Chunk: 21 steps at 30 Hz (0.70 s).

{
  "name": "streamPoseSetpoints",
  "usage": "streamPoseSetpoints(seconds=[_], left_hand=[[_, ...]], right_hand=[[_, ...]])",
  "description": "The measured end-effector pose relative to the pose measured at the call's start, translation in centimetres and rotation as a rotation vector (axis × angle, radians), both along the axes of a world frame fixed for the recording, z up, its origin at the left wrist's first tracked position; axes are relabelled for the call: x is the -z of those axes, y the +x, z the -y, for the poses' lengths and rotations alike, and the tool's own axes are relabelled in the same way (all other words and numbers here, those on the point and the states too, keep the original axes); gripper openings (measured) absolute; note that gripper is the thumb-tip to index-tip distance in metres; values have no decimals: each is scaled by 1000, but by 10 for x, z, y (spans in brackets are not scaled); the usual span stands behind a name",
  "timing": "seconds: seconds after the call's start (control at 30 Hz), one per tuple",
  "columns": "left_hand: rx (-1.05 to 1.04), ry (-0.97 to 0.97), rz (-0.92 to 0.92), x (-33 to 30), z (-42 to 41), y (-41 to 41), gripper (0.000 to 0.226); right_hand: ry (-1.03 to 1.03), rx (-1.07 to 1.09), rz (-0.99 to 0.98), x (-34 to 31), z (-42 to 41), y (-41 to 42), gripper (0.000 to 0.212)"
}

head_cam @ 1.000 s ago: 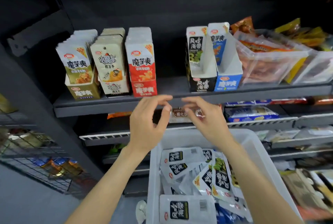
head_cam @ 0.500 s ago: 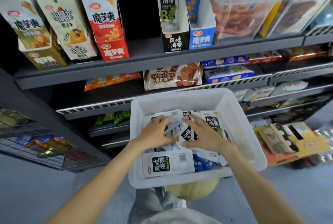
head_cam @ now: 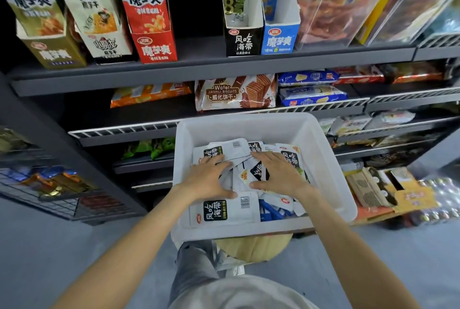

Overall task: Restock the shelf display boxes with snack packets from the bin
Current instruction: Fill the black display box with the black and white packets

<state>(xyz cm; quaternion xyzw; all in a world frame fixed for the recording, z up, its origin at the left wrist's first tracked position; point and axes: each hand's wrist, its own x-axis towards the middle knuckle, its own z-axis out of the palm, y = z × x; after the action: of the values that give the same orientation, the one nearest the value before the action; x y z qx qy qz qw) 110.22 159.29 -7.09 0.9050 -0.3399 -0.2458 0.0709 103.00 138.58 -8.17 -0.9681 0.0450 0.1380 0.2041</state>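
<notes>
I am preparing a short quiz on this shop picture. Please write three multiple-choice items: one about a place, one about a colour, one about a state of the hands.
1. Where are both hands?
A. on the top shelf
B. inside the white bin
C. on the floor

2. What colour is the display box directly right of the black seaweed box?
A. blue
B. red
C. olive

3. How do the hands lie?
A. lifting one packet high in the air
B. gripping the bin's rim
C. spread over the packets

Answers:
1 B: the left hand and right hand are within the white bin.
2 A: the blue display box stands beside the black seaweed box.
3 C: the fingers lie spread on the snack packets.
</notes>
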Motion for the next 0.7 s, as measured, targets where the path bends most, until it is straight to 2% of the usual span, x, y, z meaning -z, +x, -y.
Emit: streamPoseSetpoints(seconds=[0.07,0.17,0.23,0.37,0.43,0.5,0.57,0.63,0.7], left_hand=[[7,-34,21,-2,-1,-3,85],[-64,-204,56,-9,0,2,63],[-118,-284,99,-13,4,10,60],[-118,-128,45,-4,16,25,78],[-111,-48,-6,4,19,26,77],[-106,-76,8,7,17,25,70],[-94,-166,36,5,15,21,63],[-84,-222,0,3,12,18,59],[-71,-234,-30,2,11,18,56]], right_hand=[[17,-34,0,-1,5,-4,86],[137,-70,20,-10,12,-8,77],[194,-23,53,-18,21,-8,68],[84,161,-25,-26,42,-13,71],[49,238,-121,-22,38,-16,73],[-45,237,-164,-10,26,-17,76],[-105,187,-122,-2,13,-20,76],[-3,182,-28,-1,8,-22,70],[102,218,21,-4,6,-25,73]])
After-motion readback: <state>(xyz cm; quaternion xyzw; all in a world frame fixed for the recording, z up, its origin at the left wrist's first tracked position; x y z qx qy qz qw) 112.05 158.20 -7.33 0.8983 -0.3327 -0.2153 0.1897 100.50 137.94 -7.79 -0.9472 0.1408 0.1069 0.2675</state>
